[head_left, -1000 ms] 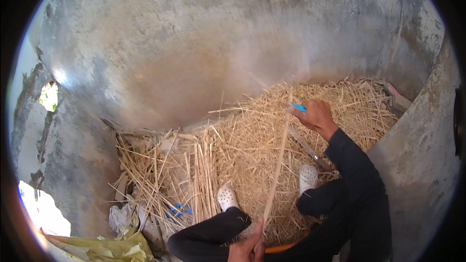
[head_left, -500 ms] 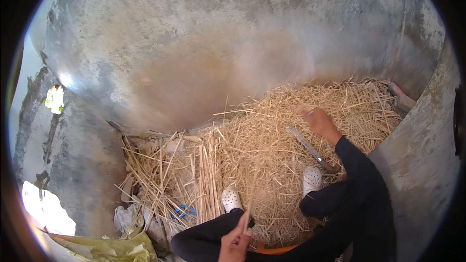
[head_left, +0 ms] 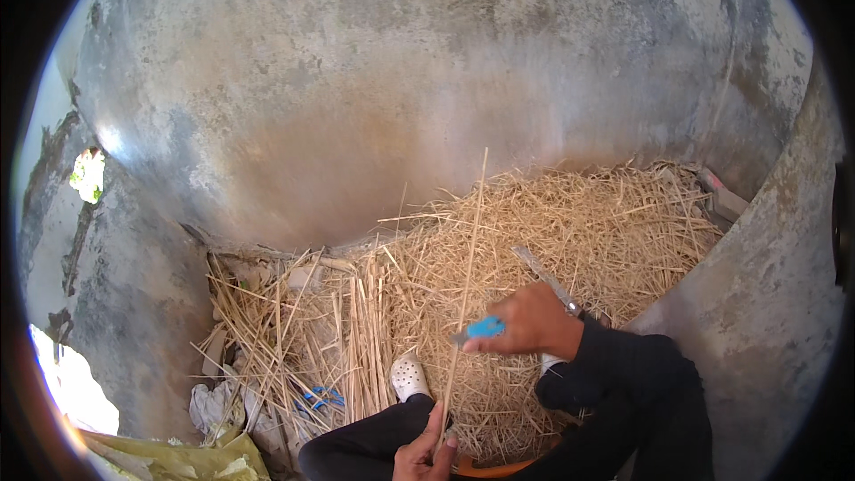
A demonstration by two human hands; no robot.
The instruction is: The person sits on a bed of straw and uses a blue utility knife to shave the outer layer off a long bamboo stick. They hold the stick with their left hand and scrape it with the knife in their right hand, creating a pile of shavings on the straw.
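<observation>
Near the lower edge my left hand (head_left: 427,452) pinches the bottom end of a long thin bamboo strip (head_left: 469,272), which points up and slightly right. My right hand (head_left: 532,325) is closed around a small blue-handled knife (head_left: 485,328). Its short grey blade, somewhat blurred, meets the strip about midway along. Beyond my right hand a large long-bladed knife (head_left: 541,269) lies on the shavings, its handle partly hidden by my right wrist and sleeve.
Pale shavings (head_left: 588,214) heap up across the floor. Left of my shoe (head_left: 410,377) lies a bundle of split strips (head_left: 363,338), with loose sticks (head_left: 267,312) and a blue cord-like item (head_left: 322,398) beside it. A concrete wall (head_left: 374,107) curves behind. Yellowish sheeting (head_left: 178,461) sits lower left.
My right hand has come down and left from above the large knife to the strip, and the blue-handled knife now shows in it. My left hand still grips the strip's lower end.
</observation>
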